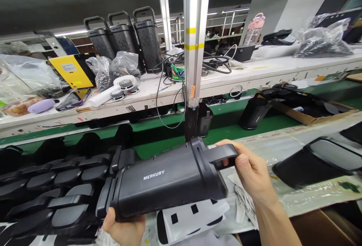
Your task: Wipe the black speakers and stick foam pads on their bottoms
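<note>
A black speaker-like housing (164, 185) marked MERKURY lies tilted on its side in the air before me, its handle end to the right. With my right hand (251, 170) I grip the loop handle (223, 153), fingers wrapped through it. My left hand (124, 227) supports the other end from below, thumb up against its edge. Under the housing is a white sheet (186, 217) with black cut-out shapes. A crumpled grey cloth (244, 206) sits near my right wrist.
Several similar black units (56, 185) stand packed at left. Another black unit (316, 163) lies at right. Behind runs a green conveyor belt (226, 125) with a cardboard tray (313, 110). A metal post (196, 42) rises ahead by a cluttered white shelf (158, 95).
</note>
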Available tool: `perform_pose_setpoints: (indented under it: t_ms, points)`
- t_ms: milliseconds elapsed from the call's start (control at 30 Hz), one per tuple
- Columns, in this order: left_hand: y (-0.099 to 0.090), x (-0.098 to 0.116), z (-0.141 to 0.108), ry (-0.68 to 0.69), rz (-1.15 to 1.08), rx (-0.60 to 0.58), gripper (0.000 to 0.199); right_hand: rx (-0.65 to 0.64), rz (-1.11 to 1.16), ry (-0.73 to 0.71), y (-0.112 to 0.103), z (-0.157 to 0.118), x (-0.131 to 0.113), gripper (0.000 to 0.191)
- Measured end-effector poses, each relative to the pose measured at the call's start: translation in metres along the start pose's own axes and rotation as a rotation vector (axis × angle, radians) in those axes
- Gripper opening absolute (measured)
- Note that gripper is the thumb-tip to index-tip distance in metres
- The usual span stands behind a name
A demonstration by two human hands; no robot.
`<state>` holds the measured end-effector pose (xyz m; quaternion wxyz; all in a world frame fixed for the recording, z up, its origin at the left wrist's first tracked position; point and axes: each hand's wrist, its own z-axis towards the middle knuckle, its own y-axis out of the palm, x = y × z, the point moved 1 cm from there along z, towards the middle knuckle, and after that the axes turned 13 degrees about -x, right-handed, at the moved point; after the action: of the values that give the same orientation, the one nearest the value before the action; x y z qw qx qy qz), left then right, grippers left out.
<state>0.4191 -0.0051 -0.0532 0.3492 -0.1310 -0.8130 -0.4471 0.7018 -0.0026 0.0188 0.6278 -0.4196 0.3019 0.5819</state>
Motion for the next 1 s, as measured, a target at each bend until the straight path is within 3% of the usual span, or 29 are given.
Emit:
perform_pose_setpoints:
  t_ms: [133, 233, 400, 567, 600, 667, 733, 800, 900, 1000]
  points:
    - [0.000, -0.008, -0.004, 0.166, 0.027, -0.042, 0.066, 0.067, 0.095, -0.084, 0.005, 0.003, -0.004, 0.039]
    - [-0.013, -0.015, 0.001, 0.227, 0.057, -0.154, 0.062, 0.182, 0.115, -0.146, 0.008, 0.001, -0.007, 0.040]
    - [-0.030, -0.033, 0.007, -0.023, 0.049, -0.456, 0.058, 0.152, -0.125, -0.178, 0.009, 0.004, -0.024, 0.026]
    - [-0.017, -0.060, -0.002, -0.451, -0.188, -0.597, 0.034, 0.030, -0.416, -0.310, 0.015, 0.025, -0.064, 0.012]
    - [-0.015, -0.065, -0.003, -0.513, -0.221, -0.602, 0.032, 0.017, -0.426, -0.316, 0.016, 0.031, -0.070, 0.009]
    - [-0.013, -0.074, -0.004, -0.583, -0.260, -0.568, 0.028, 0.003, -0.361, -0.360, 0.017, 0.041, -0.076, 0.021]
    - [-0.013, -0.078, -0.003, -0.660, -0.287, -0.513, 0.026, -0.047, -0.216, -0.418, 0.017, 0.048, -0.073, 0.037]
    - [-0.013, -0.078, -0.002, -0.714, -0.321, -0.467, 0.025, -0.138, -0.078, -0.444, 0.019, 0.052, -0.064, 0.040]
    - [-0.011, -0.074, -0.002, -0.716, -0.368, -0.437, 0.024, -0.232, 0.043, -0.423, 0.024, 0.049, -0.049, 0.034]
    - [-0.008, -0.069, -0.006, -0.688, -0.375, -0.516, 0.027, -0.276, -0.002, -0.433, 0.029, 0.043, -0.042, 0.033]
